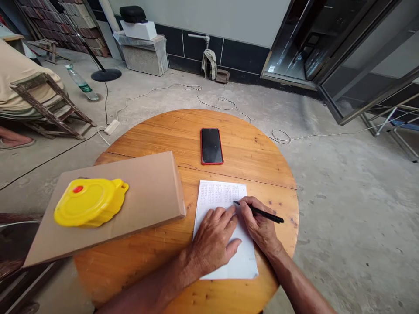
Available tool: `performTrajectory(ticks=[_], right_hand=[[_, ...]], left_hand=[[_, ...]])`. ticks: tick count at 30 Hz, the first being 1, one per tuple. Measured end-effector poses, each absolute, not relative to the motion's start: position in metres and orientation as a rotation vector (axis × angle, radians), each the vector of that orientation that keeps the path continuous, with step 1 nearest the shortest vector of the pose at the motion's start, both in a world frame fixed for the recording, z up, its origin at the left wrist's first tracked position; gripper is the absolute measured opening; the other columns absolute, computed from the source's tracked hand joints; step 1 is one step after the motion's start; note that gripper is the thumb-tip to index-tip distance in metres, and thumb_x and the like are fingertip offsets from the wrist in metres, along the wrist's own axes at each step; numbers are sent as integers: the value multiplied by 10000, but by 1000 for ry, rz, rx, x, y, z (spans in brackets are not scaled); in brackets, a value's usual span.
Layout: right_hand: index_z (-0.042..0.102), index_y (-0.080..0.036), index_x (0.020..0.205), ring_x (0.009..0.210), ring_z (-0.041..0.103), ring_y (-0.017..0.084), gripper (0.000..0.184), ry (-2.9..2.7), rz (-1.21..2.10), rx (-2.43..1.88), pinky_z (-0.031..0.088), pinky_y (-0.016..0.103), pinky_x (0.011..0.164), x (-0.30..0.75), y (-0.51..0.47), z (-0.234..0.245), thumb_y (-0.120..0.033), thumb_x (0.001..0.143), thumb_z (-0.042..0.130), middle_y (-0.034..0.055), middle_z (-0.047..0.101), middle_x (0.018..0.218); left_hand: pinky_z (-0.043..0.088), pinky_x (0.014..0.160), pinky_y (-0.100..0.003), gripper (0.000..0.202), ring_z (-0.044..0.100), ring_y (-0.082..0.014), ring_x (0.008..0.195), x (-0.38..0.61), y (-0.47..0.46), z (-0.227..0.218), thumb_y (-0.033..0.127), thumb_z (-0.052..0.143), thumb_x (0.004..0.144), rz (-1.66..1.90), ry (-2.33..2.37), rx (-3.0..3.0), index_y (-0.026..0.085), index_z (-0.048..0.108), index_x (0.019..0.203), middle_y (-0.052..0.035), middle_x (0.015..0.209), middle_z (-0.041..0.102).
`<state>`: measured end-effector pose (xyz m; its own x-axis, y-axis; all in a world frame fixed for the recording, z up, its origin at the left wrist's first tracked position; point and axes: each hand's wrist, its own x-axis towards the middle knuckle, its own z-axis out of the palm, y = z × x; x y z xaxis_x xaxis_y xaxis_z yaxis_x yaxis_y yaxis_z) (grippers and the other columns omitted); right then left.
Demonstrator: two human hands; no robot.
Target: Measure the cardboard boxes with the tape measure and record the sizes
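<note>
A white sheet of paper (229,270) lies on the round wooden table (248,148), with rows of small handwriting across its upper part. My left hand (216,240) rests flat on the sheet, fingers spread and the thumb out to the right. In my right hand (260,224) is a black pen (268,215), gripped near its tip. The tip meets the paper at the right end of the lowest rows. Beyond the sheet, a phone in a red case (211,147) lies face up with a dark screen.
On the table's left, a cardboard box (147,187) overhangs the edge, bearing a yellow plastic case (88,203) with a red button. Cables and a power strip (112,127) lie on the concrete floor. A water bottle (81,83) stands near a seated person at left.
</note>
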<state>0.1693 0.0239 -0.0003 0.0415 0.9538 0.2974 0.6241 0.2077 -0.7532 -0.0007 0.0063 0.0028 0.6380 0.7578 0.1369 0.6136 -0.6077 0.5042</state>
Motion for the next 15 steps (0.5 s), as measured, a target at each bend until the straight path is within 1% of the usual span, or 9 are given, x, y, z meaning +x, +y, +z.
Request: performTrajectory(ticks=[4, 10, 15], right_hand=[[625, -194, 806, 587, 559, 129, 167, -1700, 486, -1500, 451, 246, 579, 169, 24, 1, -223, 932, 519, -9, 637, 683], [617, -195, 777, 562, 540, 123, 180, -1703, 516, -1510, 427, 242, 549, 169, 23, 4, -222, 927, 523, -17, 619, 652], [634, -196, 799, 595, 559, 133, 176, -1611, 525, -1501, 451, 247, 574, 171, 22, -1, -245, 930, 528, -6, 644, 689]], left_hand=[[437, 950, -474, 528, 477, -291, 1111, -1, 6, 3, 304, 640, 859, 488, 1079, 2439, 167, 486, 1345, -78, 1439, 504], [439, 954, -467, 533, 475, -287, 1117, -1, 8, 3, 301, 644, 855, 497, 1076, 2435, 162, 487, 1345, -76, 1442, 504], [445, 948, -471, 514, 482, -288, 1113, -1, 7, 2, 308, 655, 846, 494, 1078, 2445, 154, 509, 1313, -84, 1437, 509]])
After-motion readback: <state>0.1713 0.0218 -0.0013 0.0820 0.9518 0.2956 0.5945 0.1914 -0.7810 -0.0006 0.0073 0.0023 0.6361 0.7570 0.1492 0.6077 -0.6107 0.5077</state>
